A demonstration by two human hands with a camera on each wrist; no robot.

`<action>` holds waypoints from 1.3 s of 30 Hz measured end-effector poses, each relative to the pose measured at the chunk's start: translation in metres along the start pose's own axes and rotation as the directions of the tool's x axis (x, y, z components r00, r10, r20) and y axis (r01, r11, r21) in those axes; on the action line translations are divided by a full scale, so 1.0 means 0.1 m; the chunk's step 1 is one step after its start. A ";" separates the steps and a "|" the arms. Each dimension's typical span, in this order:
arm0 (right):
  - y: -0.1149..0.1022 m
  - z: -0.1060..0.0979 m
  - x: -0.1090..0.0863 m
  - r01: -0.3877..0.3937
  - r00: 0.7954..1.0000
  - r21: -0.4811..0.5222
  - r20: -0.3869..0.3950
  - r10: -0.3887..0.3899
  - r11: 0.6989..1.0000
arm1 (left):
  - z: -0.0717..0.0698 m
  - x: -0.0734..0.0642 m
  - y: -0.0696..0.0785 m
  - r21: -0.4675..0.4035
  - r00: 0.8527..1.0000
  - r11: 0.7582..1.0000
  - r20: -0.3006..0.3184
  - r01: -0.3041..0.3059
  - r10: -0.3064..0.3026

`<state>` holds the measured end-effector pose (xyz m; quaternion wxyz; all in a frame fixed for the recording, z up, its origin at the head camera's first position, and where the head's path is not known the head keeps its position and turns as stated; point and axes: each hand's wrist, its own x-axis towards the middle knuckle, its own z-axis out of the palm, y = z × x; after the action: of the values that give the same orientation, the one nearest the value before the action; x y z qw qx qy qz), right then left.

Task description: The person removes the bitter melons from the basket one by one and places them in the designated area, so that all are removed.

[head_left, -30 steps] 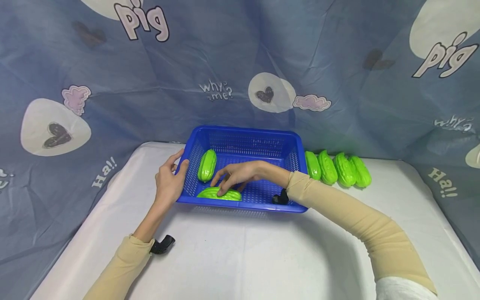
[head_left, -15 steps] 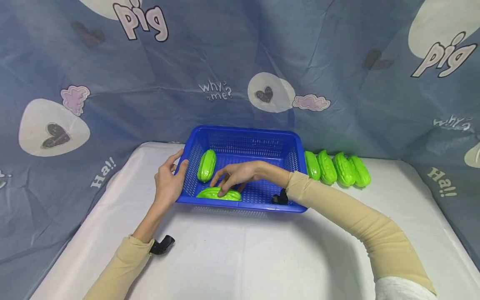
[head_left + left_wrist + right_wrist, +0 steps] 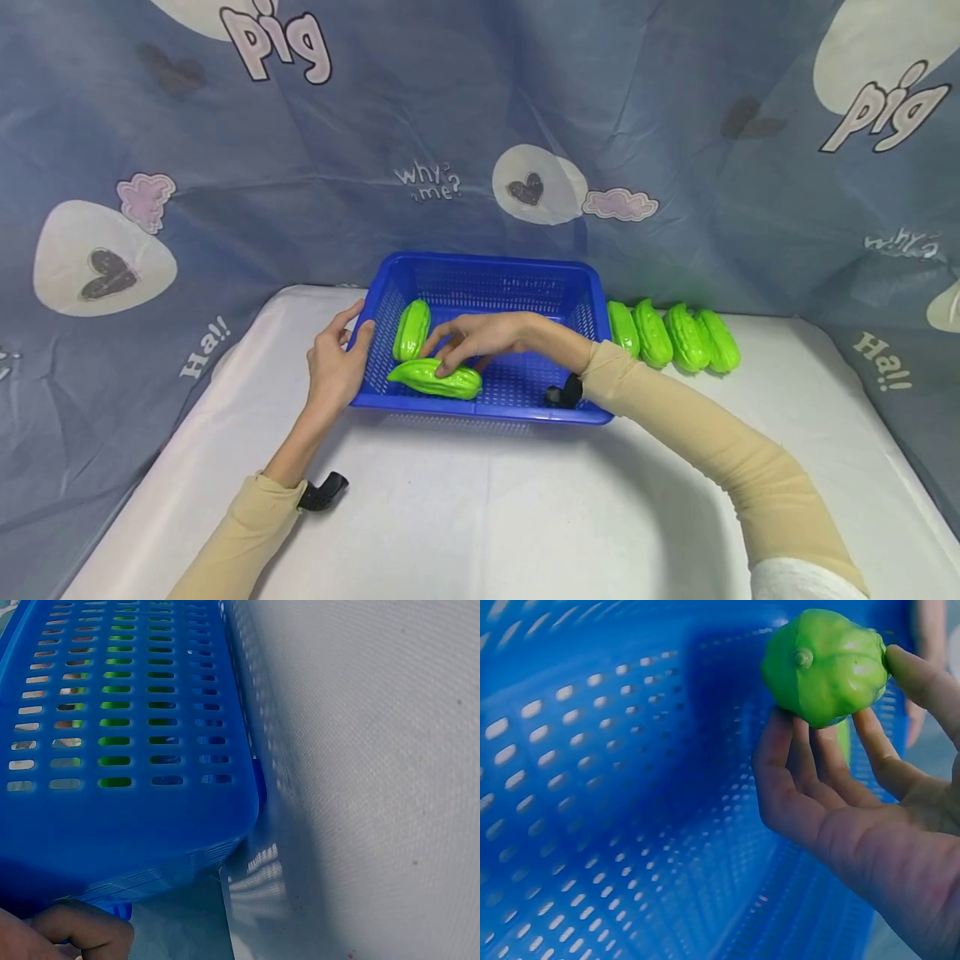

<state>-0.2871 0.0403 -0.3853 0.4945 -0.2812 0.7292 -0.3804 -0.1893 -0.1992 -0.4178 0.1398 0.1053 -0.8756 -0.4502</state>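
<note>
In the head view my left hand [image 3: 336, 365] grips the left rim of a blue perforated plastic basket [image 3: 491, 412]. Its curled fingers [image 3: 86, 930] show at the lower left of the left wrist view, beside the basket wall [image 3: 120, 825]. Inside the basket, my right hand [image 3: 487, 335] holds a glossy green toy bitter melon [image 3: 437, 381] between thumb and fingertips. The right wrist view shows this melon [image 3: 823, 671] end-on, raised off the basket floor. A second green bitter melon [image 3: 411, 331] lies lengthwise along the basket's left wall.
Several more green bitter melons [image 3: 686, 337] lie side by side on the white table [image 3: 450, 517], right of the basket. A blue printed cloth [image 3: 360, 225] hangs behind. A black wrist device [image 3: 324, 492] sticks out from the left wrist.
My right hand has lifted the bitter melon from the basket's front side, up and slightly backward; its pointed tip now shows above the front rim. The left hand stays on the rim.
</note>
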 end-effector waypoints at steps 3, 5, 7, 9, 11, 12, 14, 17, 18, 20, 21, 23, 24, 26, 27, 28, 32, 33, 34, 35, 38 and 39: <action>-0.03 -0.03 -0.08 0.022 0.999 -0.004 -0.031 -0.022 1.000 | 0.00 0.00 0.01 -0.001 1.000 1.000 0.002 0.003 -0.003; -0.05 -0.06 -0.15 0.036 0.998 -0.012 -0.052 -0.036 0.999 | 0.00 0.00 0.01 -0.003 1.000 1.000 0.006 0.007 -0.007; -0.07 -0.08 -0.21 0.046 0.996 -0.019 -0.078 -0.048 0.999 | -0.01 -0.01 0.01 -0.004 1.000 1.000 0.012 0.010 -0.009; -0.08 -0.11 -0.29 0.063 0.992 -0.023 -0.106 -0.065 0.998 | -0.01 -0.01 0.02 -0.005 1.000 1.000 0.018 0.010 -0.010; -0.10 -0.13 -0.37 0.079 0.987 -0.021 -0.137 -0.081 0.997 | -0.02 -0.01 0.01 -0.005 1.000 1.000 0.021 0.010 -0.010; -0.11 -0.14 -0.42 0.089 0.984 -0.022 -0.151 -0.092 0.996 | -0.02 -0.01 0.01 -0.007 1.000 1.000 0.021 0.010 -0.010; -0.12 -0.17 -0.51 0.111 0.978 -0.015 -0.176 -0.112 0.994 | -0.02 -0.01 0.01 -0.007 1.000 1.000 0.020 0.011 -0.011; -0.10 -0.23 -0.64 0.136 0.968 0.011 -0.214 -0.131 0.991 | -0.02 0.00 0.00 -0.007 1.000 1.000 0.015 0.011 -0.011; -0.09 -0.25 -0.68 0.141 0.964 0.018 -0.229 -0.133 0.990 | -0.02 0.00 0.00 -0.007 1.000 1.000 0.014 0.011 -0.010; -0.05 -0.29 -0.77 0.145 0.957 0.040 -0.258 -0.130 0.989 | -0.02 0.01 0.00 -0.007 1.000 1.000 0.015 0.009 -0.009; -0.03 -0.31 -0.81 0.144 0.954 0.051 -0.272 -0.125 0.988 | -0.01 0.01 0.01 -0.008 1.000 1.000 0.014 0.009 -0.009; 0.02 -0.34 -0.88 0.143 0.948 0.071 -0.297 -0.116 0.987 | -0.01 0.01 0.01 -0.009 1.000 1.000 0.013 0.008 -0.008; 0.05 -0.35 -0.92 0.142 0.945 0.079 -0.308 -0.111 0.987 | -0.01 0.01 0.01 -0.009 1.000 1.000 0.013 0.009 -0.009; 0.11 -0.37 -0.99 0.140 0.939 0.096 -0.327 -0.102 0.985 | 0.00 0.00 0.01 -0.007 1.000 1.000 0.015 0.009 -0.009; 0.14 -0.38 -1.02 0.143 0.937 0.111 -0.336 -0.098 0.983 | 0.00 0.00 0.01 -0.006 1.000 1.000 0.016 0.008 -0.008; 0.16 -0.39 -1.05 0.148 0.933 0.125 -0.345 -0.097 0.981 | 0.00 0.00 0.01 -0.006 1.000 1.000 0.017 0.008 -0.008; 0.25 -0.43 -1.16 0.175 0.919 0.180 -0.382 -0.095 0.968 | 0.01 0.01 0.00 -0.004 1.000 1.000 0.016 0.007 -0.007; 0.27 -0.43 -1.19 0.184 0.916 0.190 -0.389 -0.098 0.964 | 0.01 0.01 0.00 -0.004 1.000 1.000 0.015 0.008 -0.008; 0.29 -0.44 -1.22 0.190 0.912 0.197 -0.397 -0.099 0.962 | 0.01 0.01 0.00 -0.003 1.000 1.000 0.015 0.008 -0.008; 0.31 -0.45 -1.25 0.193 0.909 0.203 -0.405 -0.097 0.960 | 0.00 0.01 0.00 -0.003 1.000 1.000 0.015 0.008 -0.008; 0.38 -0.46 -1.35 0.194 0.900 0.210 -0.426 -0.089 0.958 | 0.00 0.01 -0.01 0.001 1.000 1.000 0.013 0.006 -0.006; 0.41 -0.47 -1.39 0.195 0.898 0.216 -0.433 -0.085 0.957 | 0.00 0.01 -0.01 0.000 1.000 1.000 0.013 0.005 -0.005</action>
<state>-0.2834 0.1847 -0.3385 0.3296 -0.1796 0.7409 -0.5569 -0.1906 -0.1999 -0.4183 0.1328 0.1045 -0.8763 -0.4512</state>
